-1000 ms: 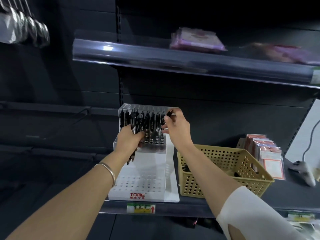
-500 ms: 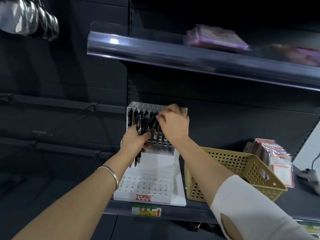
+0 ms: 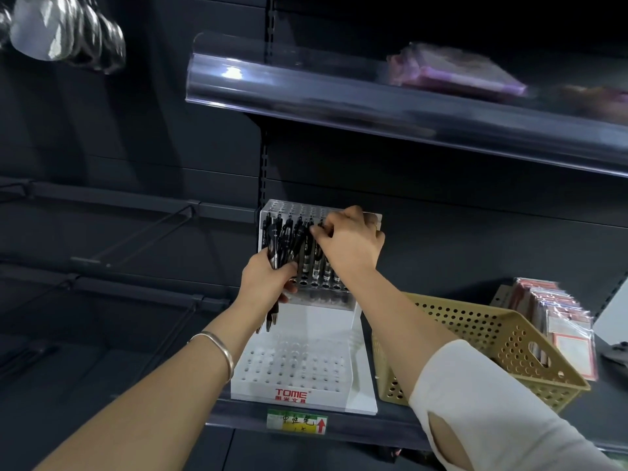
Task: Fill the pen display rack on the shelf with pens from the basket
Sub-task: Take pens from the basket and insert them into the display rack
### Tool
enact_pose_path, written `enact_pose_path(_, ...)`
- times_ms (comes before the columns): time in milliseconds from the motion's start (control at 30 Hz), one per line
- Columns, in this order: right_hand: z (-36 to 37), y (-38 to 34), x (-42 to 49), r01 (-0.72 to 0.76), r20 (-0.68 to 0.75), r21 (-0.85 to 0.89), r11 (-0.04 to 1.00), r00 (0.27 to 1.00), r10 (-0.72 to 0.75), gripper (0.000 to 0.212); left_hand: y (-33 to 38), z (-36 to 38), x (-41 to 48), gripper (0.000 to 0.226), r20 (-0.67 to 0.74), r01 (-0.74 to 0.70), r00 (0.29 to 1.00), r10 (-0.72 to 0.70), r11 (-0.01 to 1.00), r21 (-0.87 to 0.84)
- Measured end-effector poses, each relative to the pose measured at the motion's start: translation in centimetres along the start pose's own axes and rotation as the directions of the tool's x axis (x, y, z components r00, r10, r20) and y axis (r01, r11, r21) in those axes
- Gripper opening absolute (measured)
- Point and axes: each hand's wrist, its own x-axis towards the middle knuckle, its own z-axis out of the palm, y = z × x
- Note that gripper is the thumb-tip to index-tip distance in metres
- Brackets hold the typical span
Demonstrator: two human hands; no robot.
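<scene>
Pens [image 3: 274,256] stand upright in your left hand's [image 3: 268,283] curled fingers [image 3: 288,269]; right hand [image 3: 350,244], just beside, pinches a pen [image 3: 316,258] over the rack [image 3: 339,399].

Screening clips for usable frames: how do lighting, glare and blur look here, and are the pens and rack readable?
Head view: dim overall; glare streak on the upper shelf's clear strip; pink packets above smeared by motion blur; wide-angle bends straight lines; pen display rack and TOME label sharp; pens in the left hand merge into a dark bundle.

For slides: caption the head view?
Left hand grips black plastic pens; right hand reaches into white perforated plastic pen rack.
</scene>
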Motion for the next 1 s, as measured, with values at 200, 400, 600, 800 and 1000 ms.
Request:
enact_pose_path(200, 0.8, 0.7, -0.4, 0.019, -0.090, 0.189, 0.982, 0.996, -0.002, 0.026, -0.3, 0.1, 0.1, 0.005, 0.027, -0.013, 1.000, 0.014, 1.000, -0.028)
enact_pose_path(400, 1.3, 0.4, -1.0, 0.066, -0.277, 0.136, 0.988, 0.961, -0.026, 0.017, 0.1, 0.5, -0.7, 0.008, 0.088, 0.015, 0.996, 0.000, 0.985, -0.171)
enact_pose_path(600, -0.6, -0.4, -2.6, -0.004, -0.016, 0.568, 0.823, 1.000, 0.017, 0.021, 0.4, 1.0, -1.2, 0.013, 0.085, 0.002, 0.996, 0.015, 0.980, -0.201)
enact_pose_path(800, -0.8, -0.3, -3.4, -0.168, 0.165, 0.696, 0.698, 0.984, 0.073, 0.015, 1.4, 1.7, -2.4, 0.004, 0.104, -0.063, 0.991, 0.085, 0.978, -0.200)
enact_pose_path(1000, -2.1, 0.5, -3.3, -0.229, 0.173, 0.779, 0.584, 0.973, 0.150, 0.014, 1.6, 1.8, -2.8, 0.002, 0.122, -0.082, 0.987, 0.103, 0.983, -0.164)
